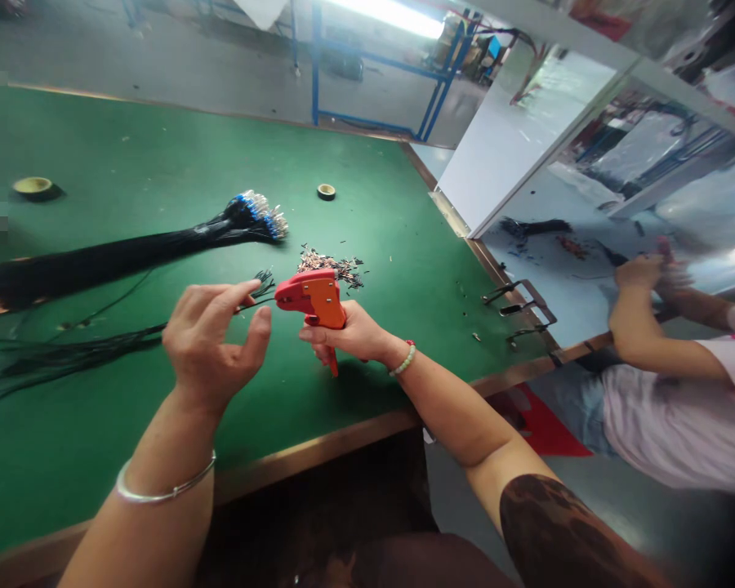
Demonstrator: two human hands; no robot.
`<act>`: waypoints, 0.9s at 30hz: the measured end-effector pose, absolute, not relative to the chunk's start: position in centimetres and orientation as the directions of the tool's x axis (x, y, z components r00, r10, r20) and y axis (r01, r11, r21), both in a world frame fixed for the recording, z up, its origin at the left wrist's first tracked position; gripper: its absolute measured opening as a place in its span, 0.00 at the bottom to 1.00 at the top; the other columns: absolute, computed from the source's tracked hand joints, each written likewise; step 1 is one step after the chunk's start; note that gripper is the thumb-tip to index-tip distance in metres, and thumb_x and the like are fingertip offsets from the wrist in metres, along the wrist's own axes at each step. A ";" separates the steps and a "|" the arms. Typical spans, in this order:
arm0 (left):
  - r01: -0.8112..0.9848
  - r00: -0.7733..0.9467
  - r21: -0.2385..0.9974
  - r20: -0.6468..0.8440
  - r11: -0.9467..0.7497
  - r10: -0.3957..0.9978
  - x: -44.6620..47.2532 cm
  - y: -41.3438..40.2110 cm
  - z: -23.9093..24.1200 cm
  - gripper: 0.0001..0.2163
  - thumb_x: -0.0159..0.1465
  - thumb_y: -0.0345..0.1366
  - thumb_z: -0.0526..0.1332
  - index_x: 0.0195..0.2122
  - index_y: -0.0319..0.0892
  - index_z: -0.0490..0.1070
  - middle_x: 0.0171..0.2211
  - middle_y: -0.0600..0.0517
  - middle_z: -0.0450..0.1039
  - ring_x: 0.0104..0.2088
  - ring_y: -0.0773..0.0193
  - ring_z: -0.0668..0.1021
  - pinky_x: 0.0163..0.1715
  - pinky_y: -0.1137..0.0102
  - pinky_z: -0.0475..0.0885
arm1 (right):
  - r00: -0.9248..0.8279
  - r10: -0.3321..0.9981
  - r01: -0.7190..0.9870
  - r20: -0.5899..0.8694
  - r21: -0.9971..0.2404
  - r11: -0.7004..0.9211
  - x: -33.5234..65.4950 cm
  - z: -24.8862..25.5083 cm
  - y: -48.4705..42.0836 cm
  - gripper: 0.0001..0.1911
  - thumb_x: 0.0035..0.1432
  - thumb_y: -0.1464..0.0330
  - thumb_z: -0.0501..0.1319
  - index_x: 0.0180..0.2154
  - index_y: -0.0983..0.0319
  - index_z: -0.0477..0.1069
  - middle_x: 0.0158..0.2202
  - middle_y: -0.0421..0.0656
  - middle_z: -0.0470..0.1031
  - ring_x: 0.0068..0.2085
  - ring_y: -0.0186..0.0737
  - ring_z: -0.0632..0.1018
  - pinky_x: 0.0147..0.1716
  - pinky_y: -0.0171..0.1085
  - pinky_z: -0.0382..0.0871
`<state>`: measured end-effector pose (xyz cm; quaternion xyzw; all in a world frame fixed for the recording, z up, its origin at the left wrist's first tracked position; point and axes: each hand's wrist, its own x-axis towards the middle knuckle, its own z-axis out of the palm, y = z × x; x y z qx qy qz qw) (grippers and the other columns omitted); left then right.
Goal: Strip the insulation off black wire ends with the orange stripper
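Observation:
My right hand (349,331) is wrapped round the grip of a red and orange wire stripper (311,296), its nose pointing left. A thin black wire (258,305) runs into the nose of the stripper from the side of my left hand (214,339). That hand is just left of the tool, thumb and fingertips apart, the wire passing across the gap; whether any finger touches it is hidden. Loose black wires (91,351) lie on the green table left of this hand, and some wire ends (263,283) show beyond its fingertips.
Behind the stripper is a pile of cut wire scraps (324,263). A thick black wire bundle (116,257) with blue and silver ends lies at left. Tape rolls (326,192) and a metal clamp-like frame (523,306) are on the table (380,216). A co-worker (674,392) sits at right.

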<state>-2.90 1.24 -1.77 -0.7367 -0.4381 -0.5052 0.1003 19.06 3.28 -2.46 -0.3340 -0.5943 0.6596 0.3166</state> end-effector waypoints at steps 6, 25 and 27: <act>0.830 0.050 0.259 0.847 -0.494 0.529 -3.2 1.5 -2.1 0.19 0.66 0.41 0.63 0.58 0.44 0.75 0.49 0.40 0.79 0.48 0.48 0.79 0.50 0.51 0.71 | -0.452 0.890 -0.103 -0.061 -0.987 -0.120 18.9 -3.1 3.8 0.25 0.52 0.51 0.75 0.27 0.61 0.67 0.17 0.33 0.69 0.18 0.31 0.71 0.20 0.33 0.72; 0.741 0.090 0.371 0.771 -0.560 0.630 -2.6 1.7 -2.0 0.07 0.72 0.36 0.61 0.38 0.45 0.77 0.31 0.51 0.78 0.30 0.63 0.73 0.32 0.65 0.68 | -0.489 0.868 -0.007 -0.079 -0.995 -0.095 18.6 -2.6 3.0 0.23 0.57 0.51 0.72 0.28 0.60 0.67 0.15 0.32 0.66 0.16 0.29 0.68 0.17 0.33 0.67; 0.740 0.090 0.360 0.784 -0.568 0.615 -2.6 1.7 -2.0 0.06 0.71 0.35 0.61 0.38 0.45 0.77 0.30 0.51 0.77 0.30 0.63 0.72 0.32 0.66 0.67 | -0.491 0.867 -0.015 -0.085 -0.994 -0.106 18.6 -2.4 3.0 0.23 0.57 0.50 0.72 0.29 0.60 0.67 0.15 0.31 0.66 0.16 0.29 0.68 0.17 0.32 0.67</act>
